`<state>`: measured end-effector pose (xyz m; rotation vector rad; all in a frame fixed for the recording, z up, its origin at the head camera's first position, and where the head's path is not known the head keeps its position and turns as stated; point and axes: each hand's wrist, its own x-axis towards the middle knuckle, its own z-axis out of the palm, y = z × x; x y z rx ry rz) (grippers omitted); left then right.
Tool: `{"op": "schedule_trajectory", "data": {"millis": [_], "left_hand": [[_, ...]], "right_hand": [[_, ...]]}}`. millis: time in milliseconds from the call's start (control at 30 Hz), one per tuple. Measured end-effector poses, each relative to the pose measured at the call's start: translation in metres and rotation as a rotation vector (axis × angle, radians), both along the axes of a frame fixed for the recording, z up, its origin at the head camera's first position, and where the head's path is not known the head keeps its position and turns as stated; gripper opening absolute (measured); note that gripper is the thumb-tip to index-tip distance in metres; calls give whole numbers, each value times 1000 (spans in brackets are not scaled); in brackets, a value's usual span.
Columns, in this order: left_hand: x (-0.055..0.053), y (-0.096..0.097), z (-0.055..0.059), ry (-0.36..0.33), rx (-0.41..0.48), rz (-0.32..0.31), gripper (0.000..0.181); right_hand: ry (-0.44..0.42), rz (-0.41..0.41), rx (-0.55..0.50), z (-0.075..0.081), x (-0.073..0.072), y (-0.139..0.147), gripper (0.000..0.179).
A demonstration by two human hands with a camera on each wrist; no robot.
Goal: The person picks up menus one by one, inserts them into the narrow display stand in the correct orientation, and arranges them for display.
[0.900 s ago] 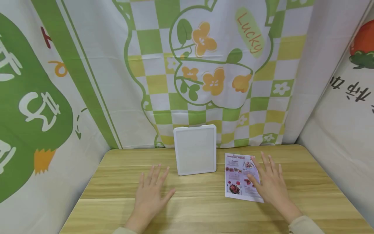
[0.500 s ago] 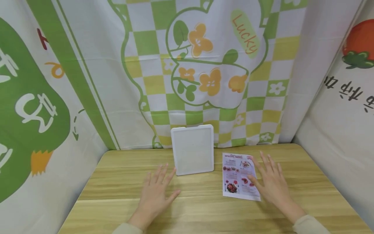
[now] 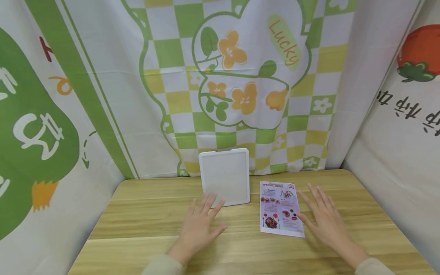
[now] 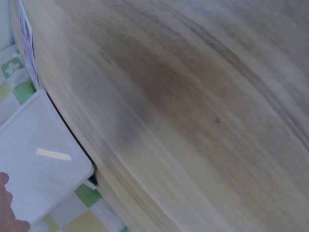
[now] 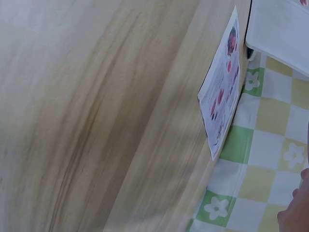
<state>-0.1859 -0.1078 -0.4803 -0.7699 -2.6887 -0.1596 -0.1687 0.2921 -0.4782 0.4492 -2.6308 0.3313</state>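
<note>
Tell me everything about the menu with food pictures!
The menu looks like one pale paper sheet, with a reddish heading, SPECIAL MENU, small print and food pictures. It lies face up on the wooden table, beside the white board. I can't tell whether the right hand touches its edge.

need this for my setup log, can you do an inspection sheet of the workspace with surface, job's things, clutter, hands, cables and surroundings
Surface: wood-grain table, rounded back corners
Job's things: white framed board stands near the back edge; printed menu sheet lies face up, right of it
Clutter: nothing seen
Hands: left hand has fingers spread in front of the board's lower part, contact unclear; right hand has fingers extended beside the sheet's right edge, contact unclear; neither grips anything
Cables: nothing seen
Surroundings: green-and-yellow checked cloth behind, printed side cloths left and right
</note>
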Motion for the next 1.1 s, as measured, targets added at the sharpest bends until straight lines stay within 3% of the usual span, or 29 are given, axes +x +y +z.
{"op": "schedule_trajectory", "data": {"millis": [200, 500, 733, 1100], "left_hand": [[-7, 12, -3, -4, -21, -46, 71], [-16, 24, -8, -20, -122, -108, 69], [-25, 36, -14, -24, -125, -178, 68], [-37, 59, -19, -164, -86, -243, 67]], "right_hand": [[8, 25, 8, -4, 2, 8, 74], [-34, 57, 39, -8, 1, 14, 75], [-33, 99, 52, -14, 3, 21, 75], [-134, 167, -7, -22, -1, 24, 68]]}}
